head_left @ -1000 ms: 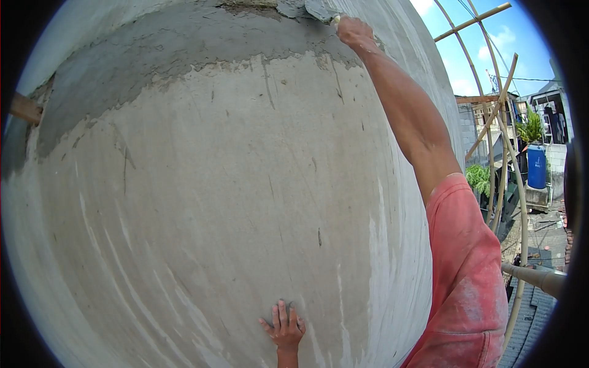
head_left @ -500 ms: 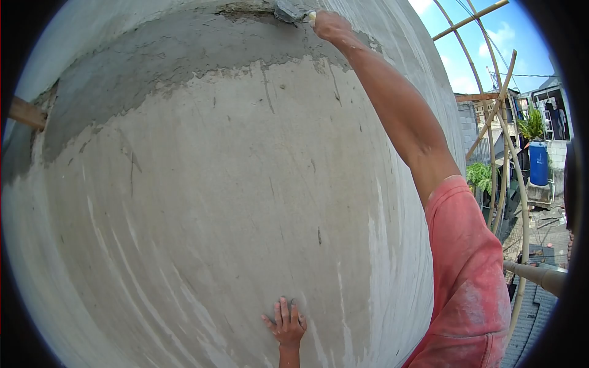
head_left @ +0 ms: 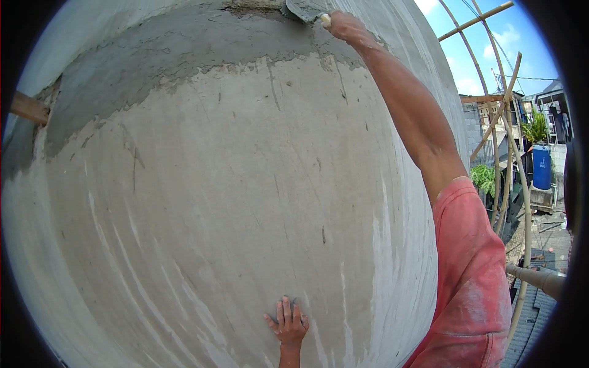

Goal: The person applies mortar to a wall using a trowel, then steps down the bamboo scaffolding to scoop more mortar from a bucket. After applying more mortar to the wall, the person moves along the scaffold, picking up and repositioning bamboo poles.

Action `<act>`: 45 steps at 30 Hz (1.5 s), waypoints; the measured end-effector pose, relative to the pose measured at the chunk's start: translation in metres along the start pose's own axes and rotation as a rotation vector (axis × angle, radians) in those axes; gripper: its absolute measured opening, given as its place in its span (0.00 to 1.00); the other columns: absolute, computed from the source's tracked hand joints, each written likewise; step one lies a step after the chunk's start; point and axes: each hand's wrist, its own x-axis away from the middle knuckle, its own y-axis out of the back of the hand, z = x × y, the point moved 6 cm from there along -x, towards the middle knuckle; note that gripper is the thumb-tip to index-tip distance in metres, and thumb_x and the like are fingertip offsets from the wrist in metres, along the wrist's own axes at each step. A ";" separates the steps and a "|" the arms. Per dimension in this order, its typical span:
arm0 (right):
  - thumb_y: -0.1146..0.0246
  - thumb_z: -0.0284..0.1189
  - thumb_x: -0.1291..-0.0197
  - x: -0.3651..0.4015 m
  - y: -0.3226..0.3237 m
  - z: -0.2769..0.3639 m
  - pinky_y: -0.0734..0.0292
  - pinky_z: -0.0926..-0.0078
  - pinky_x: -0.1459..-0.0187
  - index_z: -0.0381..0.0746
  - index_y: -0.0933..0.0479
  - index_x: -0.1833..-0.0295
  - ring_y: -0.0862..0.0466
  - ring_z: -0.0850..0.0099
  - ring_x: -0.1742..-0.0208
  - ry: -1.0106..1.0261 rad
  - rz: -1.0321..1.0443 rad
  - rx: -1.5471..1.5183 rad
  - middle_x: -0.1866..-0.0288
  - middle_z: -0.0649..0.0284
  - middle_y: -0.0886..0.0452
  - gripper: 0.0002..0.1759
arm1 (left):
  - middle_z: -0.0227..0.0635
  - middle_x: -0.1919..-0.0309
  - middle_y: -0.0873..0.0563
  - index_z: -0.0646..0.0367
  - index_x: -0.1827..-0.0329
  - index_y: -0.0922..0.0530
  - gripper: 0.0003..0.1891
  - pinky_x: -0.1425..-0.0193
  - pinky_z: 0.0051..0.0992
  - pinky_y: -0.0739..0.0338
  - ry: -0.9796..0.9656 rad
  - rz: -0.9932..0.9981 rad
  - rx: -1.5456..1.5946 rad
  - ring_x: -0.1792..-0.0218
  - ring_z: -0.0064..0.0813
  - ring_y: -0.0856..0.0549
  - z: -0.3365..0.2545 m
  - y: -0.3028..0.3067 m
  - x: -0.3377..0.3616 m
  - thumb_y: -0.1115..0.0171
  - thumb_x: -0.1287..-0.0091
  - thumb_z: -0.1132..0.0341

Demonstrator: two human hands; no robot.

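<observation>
Head view: plain wall (head_left: 233, 190), trowel (head_left: 300, 12) up top.
Wood stub (head_left: 29, 108) pokes in far left, then a band of darker plaster (head_left: 165, 52). Left hand (head_left: 288, 328) is down low, fingers spread flat on the wall. Trowel's up by the plaster's top edge, handle gripped in the right hand (head_left: 347, 27). Blue barrel (head_left: 542, 168) way off right.

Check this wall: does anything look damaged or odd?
Yes: high on the wall, just left of the trowel, a rough brown patch looks bare or broken against smoother grey plaster below.
</observation>
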 end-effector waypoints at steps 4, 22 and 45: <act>0.46 0.40 0.39 -0.167 -0.050 -0.065 0.26 0.61 0.52 0.36 0.26 0.51 0.21 0.55 0.52 -0.095 0.073 -0.092 0.55 0.50 0.21 0.19 | 0.34 0.40 0.27 0.44 0.55 0.22 0.14 0.31 0.59 0.58 0.000 0.029 -0.020 0.33 0.33 0.36 0.001 -0.003 0.001 0.52 0.42 0.60; 0.57 0.31 0.40 0.000 -0.016 -0.013 0.26 0.58 0.52 0.35 0.25 0.52 0.21 0.56 0.50 0.238 -0.323 0.355 0.50 0.49 0.22 0.19 | 0.38 0.39 0.28 0.49 0.56 0.23 0.15 0.31 0.58 0.56 -0.003 -0.029 0.063 0.34 0.37 0.35 0.000 0.004 -0.005 0.49 0.46 0.63; 0.51 0.34 0.38 0.099 -0.066 -0.004 0.23 0.58 0.60 0.41 0.36 0.42 0.19 0.52 0.60 0.479 -0.434 0.072 0.57 0.51 0.23 0.19 | 0.38 0.38 0.30 0.49 0.56 0.23 0.14 0.31 0.57 0.56 -0.008 -0.030 0.052 0.33 0.37 0.37 0.000 0.004 -0.004 0.49 0.44 0.64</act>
